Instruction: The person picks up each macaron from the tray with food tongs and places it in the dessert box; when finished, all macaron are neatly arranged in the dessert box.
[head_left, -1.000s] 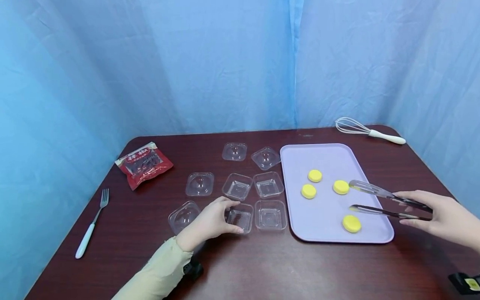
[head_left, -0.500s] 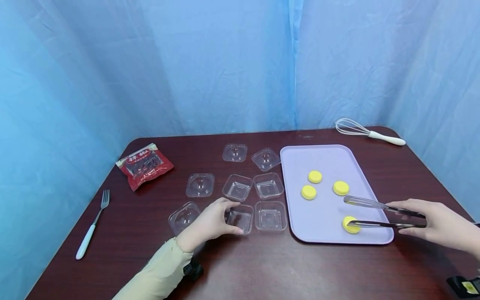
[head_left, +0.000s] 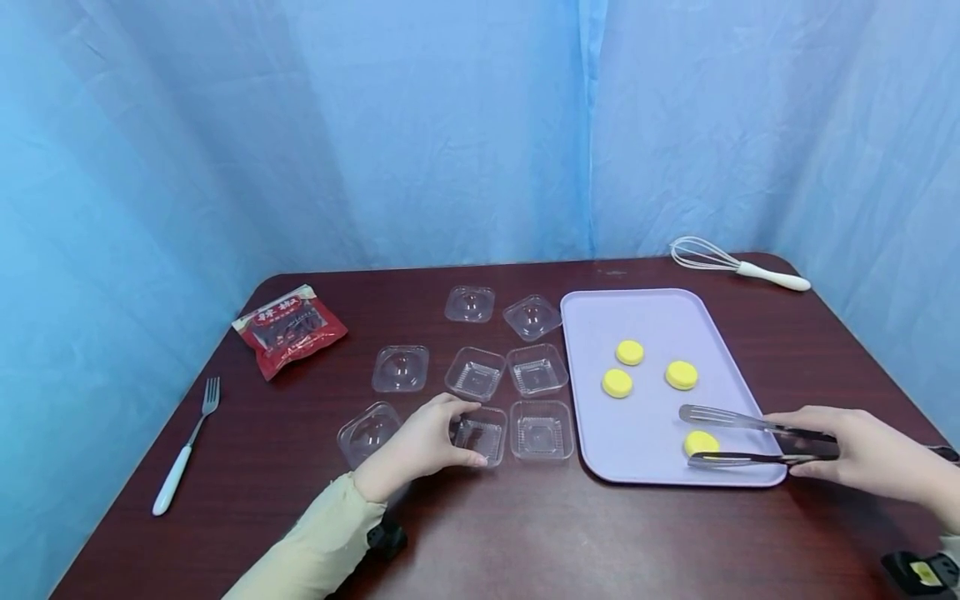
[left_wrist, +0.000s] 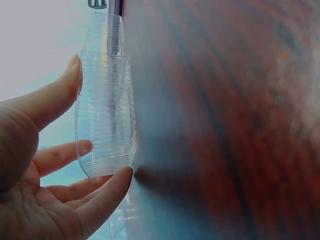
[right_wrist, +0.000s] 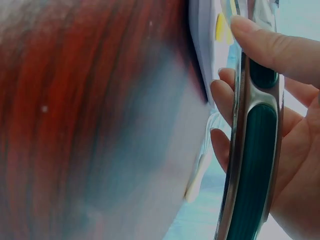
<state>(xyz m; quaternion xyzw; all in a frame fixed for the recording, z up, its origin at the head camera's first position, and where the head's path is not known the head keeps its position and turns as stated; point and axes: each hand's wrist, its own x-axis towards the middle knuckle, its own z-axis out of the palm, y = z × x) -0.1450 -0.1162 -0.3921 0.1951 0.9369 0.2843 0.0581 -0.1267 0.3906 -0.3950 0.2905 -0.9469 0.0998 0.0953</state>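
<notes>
My left hand [head_left: 420, 442] holds a clear square plastic container [head_left: 483, 437] on the table, thumb at its front edge and fingers along its left and far sides. In the left wrist view the same container [left_wrist: 105, 115] sits between thumb and fingers. My right hand [head_left: 862, 450] grips metal tongs [head_left: 723, 417] with dark handles, their arms apart over a lilac tray [head_left: 637, 317]. One yellow round piece [head_left: 701, 442] lies between the tong tips, partly covered by the near arm. The right wrist view shows the tongs' dark green grip [right_wrist: 255, 160] within the fingers.
More yellow rounds [head_left: 618, 383] lie on the tray. Beside my left hand are several clear containers [head_left: 542, 429] and domed lids [head_left: 401, 368]. A red food packet [head_left: 292, 329] and a fork [head_left: 180, 462] are at left, a whisk [head_left: 738, 265] at back right.
My right hand has moved the tongs left and toward the near edge, from beside the rounds to around the nearest one. My left hand stays in place on the container.
</notes>
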